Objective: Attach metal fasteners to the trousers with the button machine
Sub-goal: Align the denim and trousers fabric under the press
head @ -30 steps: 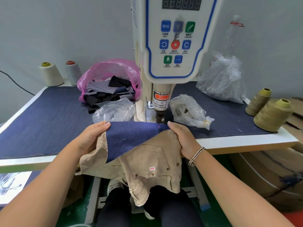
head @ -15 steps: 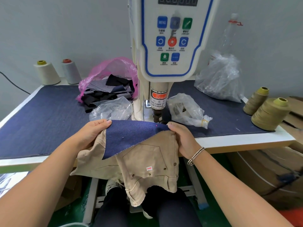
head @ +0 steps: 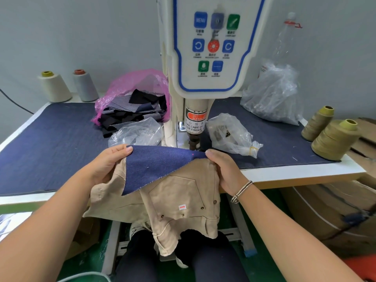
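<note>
Beige trousers [head: 179, 200] hang over the table's front edge toward my lap, several small metal fasteners showing near the pocket. A blue denim piece [head: 154, 165] lies on top of them, its far edge under the button machine's punch [head: 193, 142]; a red laser dot marks it there. My left hand [head: 105, 163] grips the denim and trousers at the left. My right hand [head: 223, 169] pinches both layers at the right, just beside the punch. The white button machine [head: 207, 47] with its blue control panel stands straight ahead.
Blue denim covers the table [head: 50, 151]. A pink bag of fabric scraps [head: 132, 104] and clear plastic bags [head: 232, 135] flank the machine. Thread cones stand at back left [head: 55, 86] and right [head: 333, 139]. Cardboard [head: 335, 210] sits at lower right.
My view has dipped slightly, so the machine sits higher in frame. Both hands keep the same grip on the fabric under the punch.
</note>
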Tool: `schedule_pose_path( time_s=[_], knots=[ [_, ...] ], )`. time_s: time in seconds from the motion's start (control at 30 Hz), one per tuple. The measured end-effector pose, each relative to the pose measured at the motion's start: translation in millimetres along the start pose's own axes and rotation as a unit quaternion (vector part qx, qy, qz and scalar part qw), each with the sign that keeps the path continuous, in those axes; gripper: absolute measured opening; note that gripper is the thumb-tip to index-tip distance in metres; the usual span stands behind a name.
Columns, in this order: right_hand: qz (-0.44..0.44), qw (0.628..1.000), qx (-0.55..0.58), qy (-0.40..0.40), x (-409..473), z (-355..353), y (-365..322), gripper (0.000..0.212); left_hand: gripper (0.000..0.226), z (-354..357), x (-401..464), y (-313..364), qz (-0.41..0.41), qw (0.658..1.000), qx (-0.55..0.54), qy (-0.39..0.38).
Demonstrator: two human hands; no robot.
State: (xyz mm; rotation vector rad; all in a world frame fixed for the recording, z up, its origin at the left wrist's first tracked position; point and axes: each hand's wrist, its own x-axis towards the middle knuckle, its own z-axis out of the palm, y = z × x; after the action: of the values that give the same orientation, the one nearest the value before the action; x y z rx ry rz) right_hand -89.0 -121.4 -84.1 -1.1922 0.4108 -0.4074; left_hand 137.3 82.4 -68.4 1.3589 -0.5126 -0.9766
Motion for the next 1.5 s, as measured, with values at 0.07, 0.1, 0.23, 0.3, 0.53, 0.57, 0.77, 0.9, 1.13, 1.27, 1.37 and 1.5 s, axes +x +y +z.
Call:
schedule_pose_path(
  time_s=[0.07,0.1,0.23,0.3,0.53,0.57,0.77,0.9,1.13,1.27,1.37,1.5],
  knots=[
    [-0.003,1.0,0.001,-0.002,-0.4,1.0,-0.2,0.023,0.014,1.3,-0.6,-0.1,-0.001,1.0,-0.006,-0.001],
    [-0.004,1.0,0.005,-0.003,-0.3,1.6,0.2,0.024,0.015,1.9,-1.0,-0.3,0.0,1.0,-0.011,-0.001],
    [-0.001,1.0,0.021,-0.001,0.5,1.5,1.2,0.017,0.013,2.9,-2.3,-0.1,-0.004,1.0,-0.018,0.004],
    [0.004,0.999,0.034,0.001,0.7,0.6,1.9,0.015,0.013,2.5,-2.5,-0.2,-0.005,1.0,-0.023,0.006],
    [0.003,1.0,0.019,0.0,1.2,0.0,1.5,0.017,0.018,2.5,-2.9,0.7,-0.01,0.999,-0.031,0.001],
    [0.001,1.0,0.016,-0.001,1.0,0.1,1.4,0.018,0.018,2.6,-3.0,0.5,-0.01,0.999,-0.031,0.001],
    [-0.016,1.0,0.019,-0.008,-4.1,4.5,-2.8,0.026,0.013,3.2,-3.4,2.3,-0.014,1.0,-0.019,0.008],
    [-0.03,0.999,0.027,-0.004,-10.6,9.0,-7.7,0.031,0.015,5.3,-3.8,2.6,-0.024,1.0,0.004,-0.005],
    [-0.06,0.995,-0.044,0.073,-31.2,-3.2,-14.2,0.03,0.025,24.1,-3.3,1.5,0.067,0.986,0.149,-0.013],
    [-0.095,0.961,-0.238,0.106,-38.4,-21.3,-35.6,0.031,0.02,49.1,8.7,-6.8,0.118,0.972,0.202,-0.014],
    [-0.18,0.919,-0.329,0.122,-29.6,-34.5,-63.1,0.018,0.02,55.1,15.2,-18.5,0.141,0.972,0.187,0.023],
    [-0.159,0.773,-0.582,0.195,10.1,-54.8,-91.4,0.014,0.027,47.6,15.5,-22.1,0.145,0.98,0.138,0.017]
  ],
)
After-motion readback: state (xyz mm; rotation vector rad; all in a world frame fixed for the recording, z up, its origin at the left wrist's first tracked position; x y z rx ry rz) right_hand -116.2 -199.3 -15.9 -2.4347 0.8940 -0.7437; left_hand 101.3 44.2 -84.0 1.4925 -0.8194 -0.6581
